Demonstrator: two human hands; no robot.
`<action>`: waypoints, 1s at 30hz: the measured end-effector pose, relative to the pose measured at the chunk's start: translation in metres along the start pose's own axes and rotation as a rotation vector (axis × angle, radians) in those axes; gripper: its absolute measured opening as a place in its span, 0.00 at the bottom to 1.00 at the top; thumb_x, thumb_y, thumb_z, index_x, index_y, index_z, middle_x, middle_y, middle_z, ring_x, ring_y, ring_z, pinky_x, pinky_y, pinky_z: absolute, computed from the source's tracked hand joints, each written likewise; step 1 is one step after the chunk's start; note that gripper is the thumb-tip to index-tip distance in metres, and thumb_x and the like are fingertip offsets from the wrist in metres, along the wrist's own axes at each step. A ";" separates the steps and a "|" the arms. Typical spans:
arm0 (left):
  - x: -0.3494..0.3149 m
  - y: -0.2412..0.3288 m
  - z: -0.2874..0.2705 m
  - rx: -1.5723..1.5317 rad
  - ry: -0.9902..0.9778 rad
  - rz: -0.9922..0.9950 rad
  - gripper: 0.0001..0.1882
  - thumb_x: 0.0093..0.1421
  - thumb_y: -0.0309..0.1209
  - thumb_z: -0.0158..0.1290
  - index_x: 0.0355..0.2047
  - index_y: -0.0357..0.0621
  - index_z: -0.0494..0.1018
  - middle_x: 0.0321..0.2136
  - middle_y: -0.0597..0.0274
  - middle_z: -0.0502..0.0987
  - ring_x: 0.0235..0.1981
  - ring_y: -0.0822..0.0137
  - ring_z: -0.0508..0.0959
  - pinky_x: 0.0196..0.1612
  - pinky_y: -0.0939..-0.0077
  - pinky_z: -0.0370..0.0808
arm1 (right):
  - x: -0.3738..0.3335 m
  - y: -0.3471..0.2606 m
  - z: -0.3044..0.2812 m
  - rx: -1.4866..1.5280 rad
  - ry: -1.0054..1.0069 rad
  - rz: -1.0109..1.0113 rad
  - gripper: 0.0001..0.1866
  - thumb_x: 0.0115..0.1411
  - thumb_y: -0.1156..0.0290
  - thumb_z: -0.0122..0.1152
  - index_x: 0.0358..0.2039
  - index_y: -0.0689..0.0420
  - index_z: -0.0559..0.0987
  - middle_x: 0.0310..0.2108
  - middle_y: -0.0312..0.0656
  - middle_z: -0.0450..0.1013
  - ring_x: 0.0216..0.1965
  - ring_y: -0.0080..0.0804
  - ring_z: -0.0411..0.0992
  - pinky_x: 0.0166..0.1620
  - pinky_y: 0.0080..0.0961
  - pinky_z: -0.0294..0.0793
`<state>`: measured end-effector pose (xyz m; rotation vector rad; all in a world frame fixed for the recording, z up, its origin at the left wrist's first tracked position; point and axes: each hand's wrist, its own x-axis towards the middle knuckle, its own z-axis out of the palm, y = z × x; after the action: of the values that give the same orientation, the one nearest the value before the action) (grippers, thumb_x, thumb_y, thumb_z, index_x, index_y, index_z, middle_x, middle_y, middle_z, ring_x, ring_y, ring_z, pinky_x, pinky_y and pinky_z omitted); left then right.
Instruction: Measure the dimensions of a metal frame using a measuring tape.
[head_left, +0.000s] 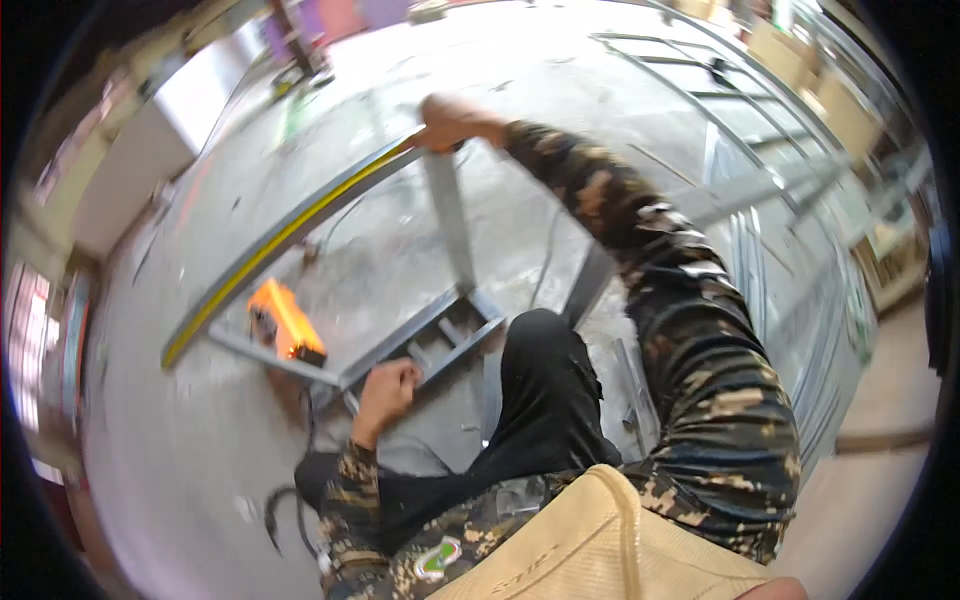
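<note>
My right hand (447, 123) reaches far forward, its fingers closed at the far end of a yellow measuring tape (290, 235). The tape runs along a long grey metal bar (225, 275) that slants down to the left; most of what lies under the fingers is hidden. Below that hand, a grey metal upright (450, 220) drops to a small rectangular metal frame (425, 340) near my knee. My left hand (386, 397) is curled closed beside the near edge of this frame. Whether it pinches anything is too blurred to see.
An orange boxy power unit (285, 318) sits on the floor under the slanting bar, with dark cables nearby. At the right lie several long metal profiles (745, 270) and a ladder-like metal frame (715, 90). A white panel (210, 85) stands at the far left.
</note>
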<state>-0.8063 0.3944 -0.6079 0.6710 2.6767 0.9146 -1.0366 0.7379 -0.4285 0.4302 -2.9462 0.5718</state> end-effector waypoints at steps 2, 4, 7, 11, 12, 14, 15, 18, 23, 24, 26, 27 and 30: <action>0.010 -0.016 -0.014 0.061 0.186 0.219 0.12 0.61 0.33 0.49 0.29 0.39 0.78 0.30 0.45 0.79 0.33 0.46 0.79 0.37 0.60 0.74 | 0.006 0.022 0.013 -0.042 0.085 -0.078 0.22 0.52 0.52 0.70 0.20 0.60 0.79 0.12 0.37 0.68 0.13 0.24 0.65 0.17 0.28 0.67; 0.004 -0.038 -0.046 0.087 0.348 0.170 0.11 0.61 0.32 0.50 0.34 0.38 0.79 0.31 0.44 0.79 0.34 0.45 0.79 0.37 0.59 0.73 | 0.012 0.006 0.018 0.195 -0.040 0.011 0.25 0.54 0.51 0.69 0.33 0.64 0.78 0.18 0.36 0.70 0.16 0.20 0.68 0.19 0.22 0.71; -0.012 -0.014 -0.095 -0.202 0.535 0.132 0.10 0.61 0.24 0.52 0.40 0.34 0.79 0.26 0.50 0.80 0.27 0.65 0.81 0.33 0.72 0.75 | -0.008 -0.007 0.013 0.021 0.119 0.014 0.28 0.54 0.44 0.67 0.25 0.62 0.78 0.18 0.37 0.72 0.18 0.22 0.69 0.22 0.21 0.71; -0.027 -0.029 -0.129 -0.395 0.839 0.047 0.10 0.68 0.29 0.48 0.35 0.33 0.76 0.20 0.63 0.76 0.21 0.74 0.78 0.27 0.79 0.75 | -0.014 -0.004 0.018 -0.034 0.208 -0.060 0.27 0.55 0.44 0.67 0.25 0.61 0.79 0.17 0.36 0.72 0.19 0.21 0.70 0.24 0.22 0.71; -0.030 -0.036 -0.136 -0.427 0.922 0.032 0.11 0.68 0.30 0.48 0.34 0.34 0.74 0.20 0.63 0.76 0.21 0.75 0.77 0.26 0.79 0.75 | -0.015 -0.008 0.016 -0.023 0.198 -0.081 0.27 0.55 0.44 0.66 0.25 0.61 0.79 0.17 0.35 0.72 0.19 0.21 0.69 0.25 0.22 0.71; -0.032 -0.034 -0.150 -0.453 1.039 0.068 0.11 0.69 0.31 0.48 0.32 0.35 0.71 0.20 0.63 0.76 0.20 0.75 0.77 0.26 0.79 0.75 | -0.016 0.004 0.014 0.033 0.139 -0.045 0.27 0.56 0.44 0.66 0.26 0.61 0.79 0.16 0.34 0.72 0.18 0.18 0.69 0.23 0.20 0.69; -0.037 -0.043 -0.161 -0.449 1.080 0.100 0.11 0.68 0.32 0.48 0.33 0.37 0.71 0.20 0.63 0.76 0.21 0.74 0.77 0.26 0.79 0.74 | -0.020 -0.009 0.016 0.022 0.160 -0.035 0.26 0.56 0.45 0.65 0.26 0.61 0.78 0.16 0.33 0.71 0.17 0.18 0.68 0.22 0.19 0.68; -0.051 -0.060 -0.195 0.058 1.278 0.138 0.09 0.65 0.30 0.53 0.32 0.36 0.73 0.23 0.62 0.78 0.25 0.73 0.77 0.30 0.78 0.74 | -0.021 -0.022 0.020 0.026 0.153 -0.013 0.27 0.56 0.44 0.65 0.26 0.61 0.79 0.17 0.35 0.72 0.18 0.20 0.68 0.23 0.21 0.68; -0.058 -0.057 -0.222 -0.179 1.307 0.106 0.06 0.62 0.28 0.56 0.32 0.37 0.75 0.25 0.61 0.79 0.26 0.71 0.77 0.33 0.76 0.75 | -0.016 -0.017 0.015 0.008 0.096 0.011 0.28 0.56 0.43 0.65 0.28 0.61 0.80 0.18 0.36 0.73 0.19 0.22 0.68 0.24 0.23 0.69; -0.059 -0.058 -0.225 -0.267 1.279 0.081 0.06 0.62 0.28 0.56 0.32 0.37 0.75 0.26 0.61 0.79 0.27 0.71 0.78 0.33 0.77 0.75 | -0.015 -0.018 0.015 0.048 0.088 0.018 0.28 0.56 0.43 0.65 0.28 0.61 0.80 0.18 0.36 0.73 0.19 0.21 0.68 0.24 0.23 0.69; -0.062 -0.061 -0.229 -0.151 1.294 0.148 0.05 0.60 0.27 0.58 0.32 0.37 0.76 0.24 0.63 0.79 0.25 0.74 0.77 0.32 0.79 0.75 | -0.012 -0.020 0.016 0.089 0.081 0.027 0.28 0.56 0.43 0.65 0.28 0.61 0.80 0.18 0.36 0.73 0.19 0.20 0.68 0.24 0.23 0.69; -0.063 -0.055 -0.227 -0.159 1.241 0.152 0.05 0.59 0.27 0.59 0.31 0.37 0.77 0.23 0.64 0.79 0.24 0.76 0.77 0.31 0.80 0.74 | -0.012 -0.021 0.017 0.072 0.090 0.017 0.28 0.55 0.43 0.65 0.28 0.61 0.80 0.18 0.36 0.73 0.19 0.20 0.68 0.24 0.22 0.69; -0.064 -0.049 -0.229 -0.197 1.155 0.173 0.05 0.58 0.26 0.60 0.32 0.37 0.79 0.21 0.66 0.79 0.22 0.79 0.76 0.28 0.81 0.74 | -0.011 -0.023 0.018 0.049 0.104 -0.002 0.28 0.55 0.43 0.66 0.28 0.61 0.80 0.18 0.36 0.72 0.19 0.20 0.68 0.24 0.22 0.69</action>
<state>-0.8502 0.2100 -0.4557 0.3647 3.3687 2.0801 -1.0202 0.7136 -0.4384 0.3950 -2.8376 0.6463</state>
